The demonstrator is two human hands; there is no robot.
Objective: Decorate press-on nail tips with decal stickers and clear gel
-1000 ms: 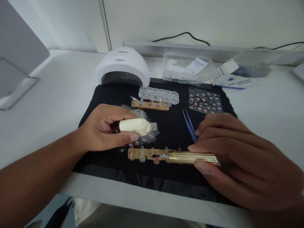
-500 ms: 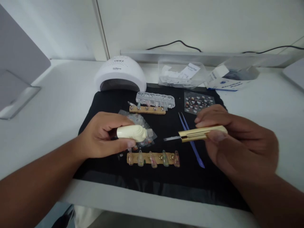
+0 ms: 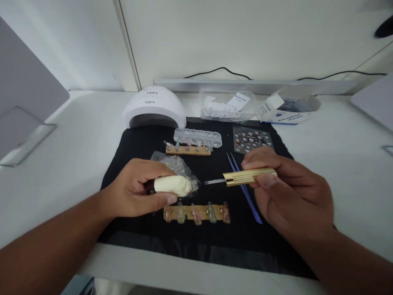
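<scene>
where brush meets neck: cream ribbed bottle (image 3: 172, 185)

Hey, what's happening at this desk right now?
A person is working with nail-art supplies on a black mat. The left hand grips a cream bottle lying sideways, and the right hand holds a gold-handled brush, its tip right at the bottle's mouth. A wooden strip of decorated nail tips lies just in front, with blue tweezers and a white nail lamp nearby.
</scene>
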